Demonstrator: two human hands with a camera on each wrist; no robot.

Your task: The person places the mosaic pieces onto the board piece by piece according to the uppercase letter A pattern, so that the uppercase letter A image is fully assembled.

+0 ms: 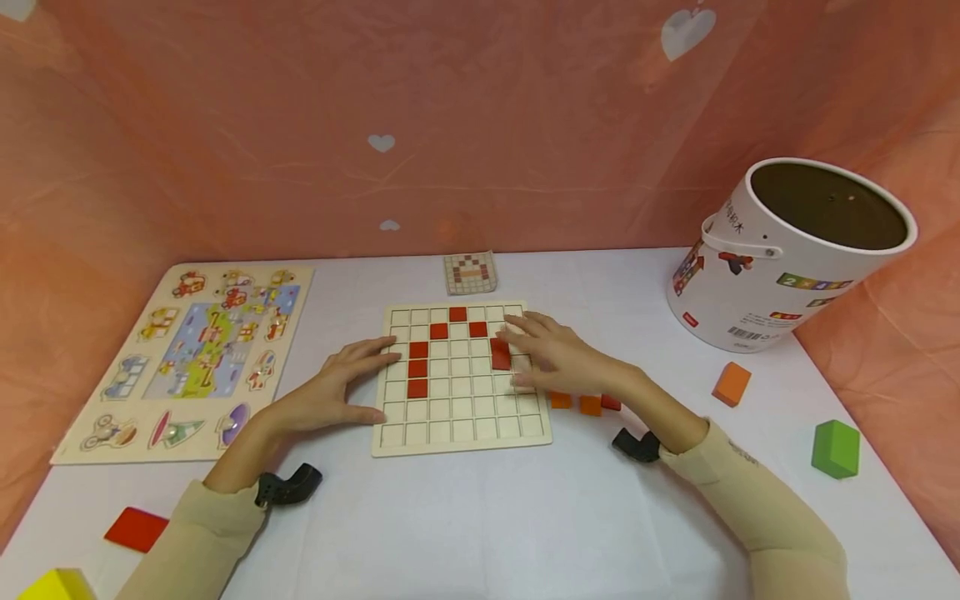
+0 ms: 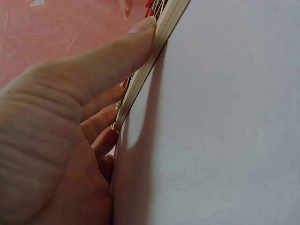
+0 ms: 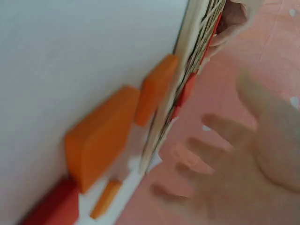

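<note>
A wooden grid board (image 1: 450,425) lies on the white table, with several red square tiles (image 1: 417,368) in its cells. My left hand (image 1: 330,392) rests at the board's left edge, thumb and fingertips touching it; the left wrist view shows the thumb (image 2: 112,61) against the rim. Over the board's right side is my right hand (image 1: 558,354), fingers spread and nothing gripped. Close by its fingertips, a red piece (image 1: 500,353) stands out from the grid. The right wrist view shows this hand blurred. Orange tiles (image 1: 590,405) and a red tile (image 1: 611,402) lie right of the board.
Behind the board lies a small pattern card (image 1: 470,273). A picture puzzle board (image 1: 82,433) is at the left. A white bucket (image 1: 727,292) stands back right, near an orange block (image 1: 732,384) and a green block (image 1: 836,449). Front left are a red piece (image 1: 135,528) and a yellow block (image 1: 58,586).
</note>
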